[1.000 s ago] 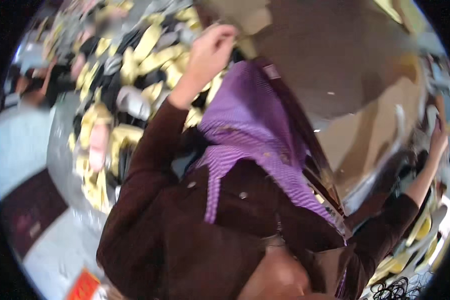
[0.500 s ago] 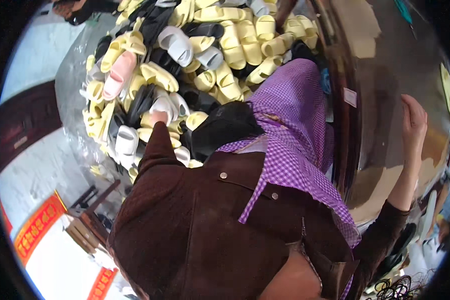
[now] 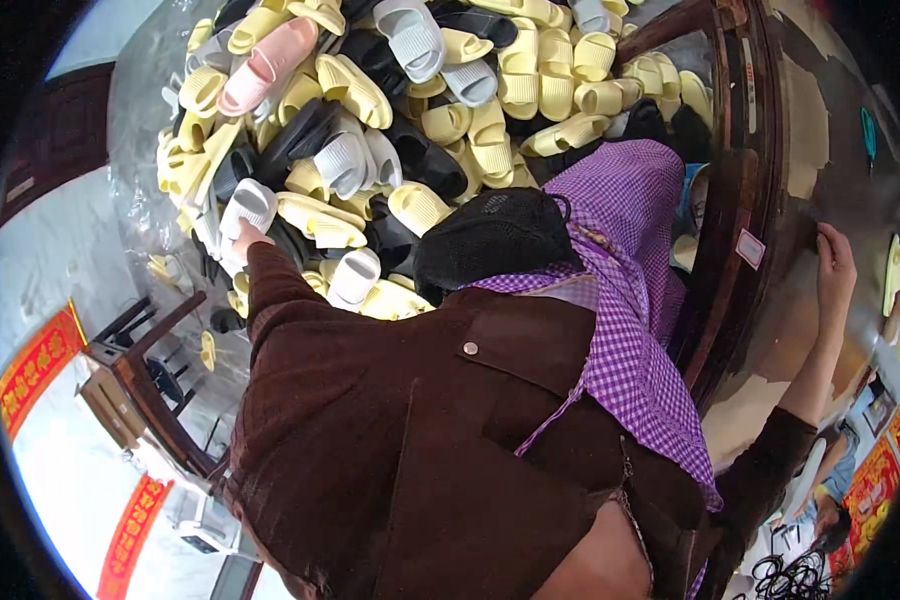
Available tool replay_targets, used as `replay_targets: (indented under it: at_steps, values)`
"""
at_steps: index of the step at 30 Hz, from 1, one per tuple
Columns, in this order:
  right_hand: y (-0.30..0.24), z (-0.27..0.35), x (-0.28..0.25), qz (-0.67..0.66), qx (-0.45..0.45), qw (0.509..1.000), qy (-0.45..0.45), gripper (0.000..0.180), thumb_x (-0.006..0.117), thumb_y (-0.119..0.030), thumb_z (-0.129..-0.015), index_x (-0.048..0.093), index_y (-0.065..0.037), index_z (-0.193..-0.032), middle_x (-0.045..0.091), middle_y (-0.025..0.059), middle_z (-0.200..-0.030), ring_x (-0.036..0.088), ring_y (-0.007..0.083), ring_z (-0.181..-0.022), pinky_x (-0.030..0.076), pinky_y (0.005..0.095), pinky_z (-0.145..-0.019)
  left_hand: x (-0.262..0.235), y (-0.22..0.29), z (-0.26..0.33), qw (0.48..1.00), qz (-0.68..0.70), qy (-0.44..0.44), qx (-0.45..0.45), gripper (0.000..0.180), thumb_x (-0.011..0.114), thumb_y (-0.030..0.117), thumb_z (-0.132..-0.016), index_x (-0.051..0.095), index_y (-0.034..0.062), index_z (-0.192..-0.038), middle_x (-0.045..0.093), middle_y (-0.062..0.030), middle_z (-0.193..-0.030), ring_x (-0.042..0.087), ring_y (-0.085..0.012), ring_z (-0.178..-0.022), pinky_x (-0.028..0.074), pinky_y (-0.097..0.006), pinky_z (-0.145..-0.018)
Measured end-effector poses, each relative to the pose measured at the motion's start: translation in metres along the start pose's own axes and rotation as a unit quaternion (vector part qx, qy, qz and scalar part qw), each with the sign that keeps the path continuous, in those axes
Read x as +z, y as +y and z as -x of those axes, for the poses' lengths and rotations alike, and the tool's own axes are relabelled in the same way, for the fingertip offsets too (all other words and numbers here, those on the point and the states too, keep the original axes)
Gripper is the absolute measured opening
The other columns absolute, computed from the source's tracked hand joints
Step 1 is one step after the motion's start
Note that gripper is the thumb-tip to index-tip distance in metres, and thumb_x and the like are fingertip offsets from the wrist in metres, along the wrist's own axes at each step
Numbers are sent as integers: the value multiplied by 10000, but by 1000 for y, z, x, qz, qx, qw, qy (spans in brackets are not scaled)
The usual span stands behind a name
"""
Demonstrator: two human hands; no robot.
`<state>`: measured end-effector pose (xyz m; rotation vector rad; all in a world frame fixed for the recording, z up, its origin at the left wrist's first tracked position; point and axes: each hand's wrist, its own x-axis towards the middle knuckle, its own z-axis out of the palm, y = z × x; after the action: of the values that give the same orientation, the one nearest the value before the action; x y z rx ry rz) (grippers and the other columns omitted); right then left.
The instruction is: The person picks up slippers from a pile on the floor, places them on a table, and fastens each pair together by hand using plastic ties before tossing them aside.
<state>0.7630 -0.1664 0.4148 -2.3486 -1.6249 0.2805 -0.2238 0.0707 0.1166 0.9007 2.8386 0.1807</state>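
My left hand (image 3: 249, 238) reaches into a big heap of slippers at the far left, its fingers closed at a white slipper (image 3: 251, 204) on the heap's near side. The slipper partly hides those fingers. Around it lie a yellow slipper (image 3: 322, 219), another white slipper (image 3: 354, 277) and a black slipper (image 3: 296, 140). On the right, my right hand (image 3: 836, 262) hovers over or rests on a brown tabletop (image 3: 770, 350), holding nothing, with its fingers loosely stretched out.
A dark wooden table edge (image 3: 722, 270) runs along the right of the heap. Clear plastic sheeting (image 3: 135, 190) spreads under the heap's left side. A purple checked apron (image 3: 620, 210) and a black mesh item (image 3: 490, 240) cover my lap. A wooden stool (image 3: 160, 340) stands lower left.
My left hand has moved left and nearer, from a white slipper mid-heap to another white one at the side. My right hand stays by the table. The whole view has shifted.
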Motion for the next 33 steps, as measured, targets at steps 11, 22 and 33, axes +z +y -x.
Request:
replay_targets:
  at_steps: [11, 22, 33]
  values:
    - [16, 52, -30, 90, 48, 994, -31, 237, 542, -127, -892, 589, -15, -1096, 632, 125, -939, 600, 178, -819, 466, 278, -758, -13, 8, 7, 845, 454, -221, -177, 544, 669, 389, -784, 451, 207, -1248, 484, -107, -1100, 538, -305, -785, 489, -470, -644]
    - [29, 108, -51, -5, 243, 970, -18, 278, 549, -188, -918, 600, -41, -1148, 635, 7, -919, 557, 83, -757, 460, 231, -707, -5, 19, 22, 937, 282, -207, -23, 446, 649, 324, -772, 544, 166, -1175, 524, -116, -1071, 549, -290, -763, 494, -436, -748]
    - [38, 169, -69, -36, 287, 957, 37, 273, 549, -172, -918, 608, -20, -1137, 615, 4, -876, 541, 59, -734, 442, 192, -667, 40, 23, 11, 861, -245, -162, 416, 441, 672, 309, -723, 579, 120, -1110, 575, -135, -959, 560, -265, -716, 503, -396, -741]
